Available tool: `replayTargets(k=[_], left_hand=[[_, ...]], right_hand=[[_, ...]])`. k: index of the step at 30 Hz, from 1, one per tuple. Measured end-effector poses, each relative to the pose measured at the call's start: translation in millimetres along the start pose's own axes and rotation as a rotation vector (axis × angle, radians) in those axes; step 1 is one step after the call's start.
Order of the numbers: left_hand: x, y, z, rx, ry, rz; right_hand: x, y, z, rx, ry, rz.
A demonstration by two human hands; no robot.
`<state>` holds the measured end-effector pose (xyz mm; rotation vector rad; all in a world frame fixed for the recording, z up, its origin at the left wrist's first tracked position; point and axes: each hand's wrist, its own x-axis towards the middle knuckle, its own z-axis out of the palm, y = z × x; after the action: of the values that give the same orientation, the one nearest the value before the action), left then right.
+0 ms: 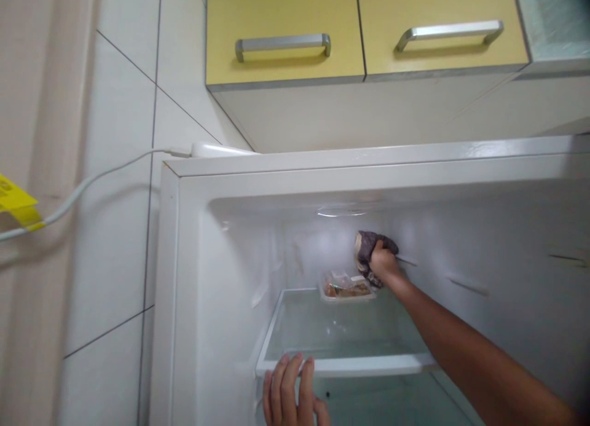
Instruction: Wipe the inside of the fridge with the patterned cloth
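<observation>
My right hand (385, 263) reaches deep into a white refrigerator (184, 291), its fingers wrapped round a dark patterned cloth (367, 246) near the back wall, on the right. Left of the cloth, a clear plastic tray of food (346, 287) sits at the back of the glass shelf (332, 327). My left hand (290, 392) is at the shelf's white front edge, fingers apart and bent over it, holding no object; whether the fingertips press on the edge is hard to tell.
A lower glass shelf (391, 401) shows below. Yellow cabinets (286, 20) with metal handles hang above the refrigerator. A white cable (110, 168) with a yellow tag runs across the tiled wall at the left.
</observation>
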<state>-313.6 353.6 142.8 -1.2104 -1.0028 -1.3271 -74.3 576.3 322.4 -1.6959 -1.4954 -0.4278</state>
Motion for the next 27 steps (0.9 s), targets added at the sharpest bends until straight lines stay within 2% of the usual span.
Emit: replayTargets(k=[3,6,8,11,16,18,21,24,27], left_hand=[[1,1,0.1,-0.012,0.001,-0.003],[2,2,-1.1,-0.011,-0.013,-0.013],[2,3,-1.7,-0.001,-0.018,-0.018],[0,5,-1.2,-0.005,-0.021,-0.023],[-3,4,1.3,-0.005,-0.003,-0.040],[-3,4,1.1,0.003,0.000,-0.037],[-3,5,-1.0,0.000,-0.028,-0.044],[-3,6,-3.6,-0.015,-0.068,-0.055],[-2,7,-6.0,-0.028,-0.085,-0.059]], right_hand=[[0,-2,-3,0.000,-0.034,0.006],[2,-23,-13,-0.003,-0.014,0.012],[1,-46,-19,-0.001,0.011,-0.032],[-2,-88,-25,0.021,0.024,-0.190],[-19,-164,-22,0.114,-0.038,-0.436],[-34,-192,-15,0.156,-0.081,-0.472],[-61,-223,-3,0.200,-0.162,-0.450],[-82,-234,8,0.245,-0.255,-0.421],[-88,-227,13,0.319,-0.378,-0.402]])
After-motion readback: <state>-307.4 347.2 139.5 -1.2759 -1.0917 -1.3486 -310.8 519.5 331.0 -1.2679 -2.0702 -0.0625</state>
